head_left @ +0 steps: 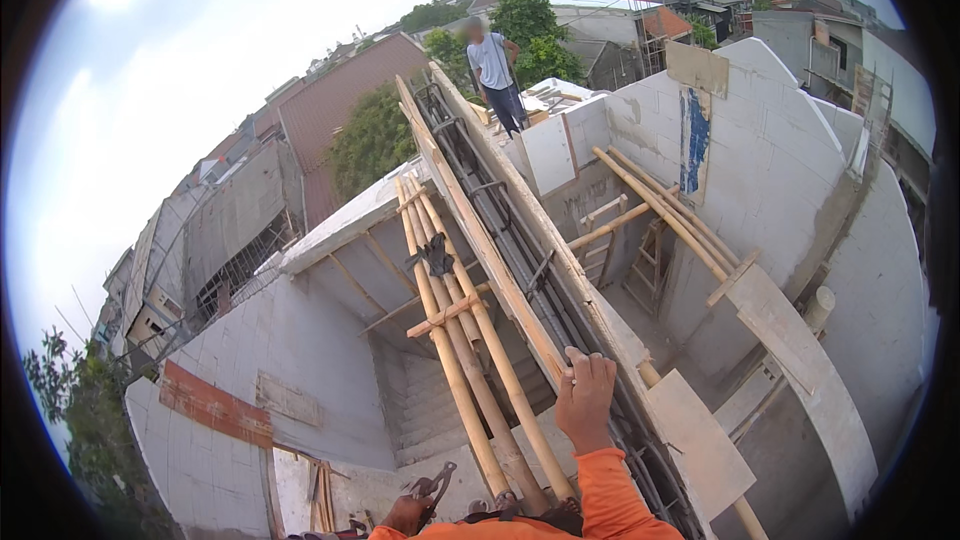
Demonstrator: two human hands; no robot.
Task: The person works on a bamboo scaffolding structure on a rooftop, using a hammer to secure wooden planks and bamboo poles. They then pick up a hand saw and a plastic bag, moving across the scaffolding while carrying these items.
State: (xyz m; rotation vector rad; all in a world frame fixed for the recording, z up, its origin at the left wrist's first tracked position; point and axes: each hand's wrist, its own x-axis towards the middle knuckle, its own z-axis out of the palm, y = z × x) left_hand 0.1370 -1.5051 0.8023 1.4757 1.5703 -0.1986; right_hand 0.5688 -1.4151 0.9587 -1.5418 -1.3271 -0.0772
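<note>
Through the head camera I see my left hand (408,513) low down, beside the near ends of three bamboo poles (470,360). Its fingers are closed around a dark pincer-like tool (435,488), which points up and to the right; how far the tool's handles are squeezed I cannot tell.

My right hand (588,398), in an orange sleeve (620,495), is at the near part of a long timber trough, its fingers bent close together over the upper edge of the left plank (485,235). Between that plank and the right plank (545,225) lies a cage of dark steel bars (505,230), running the trough's length.

A wooden crosspiece (443,317) lies over the poles around mid-length, and a black crumpled piece (435,256) rests on them nearer their far ends. A pale board (702,435) sits beside the trough's right edge. Beyond its far end stands another person (492,70).
</note>
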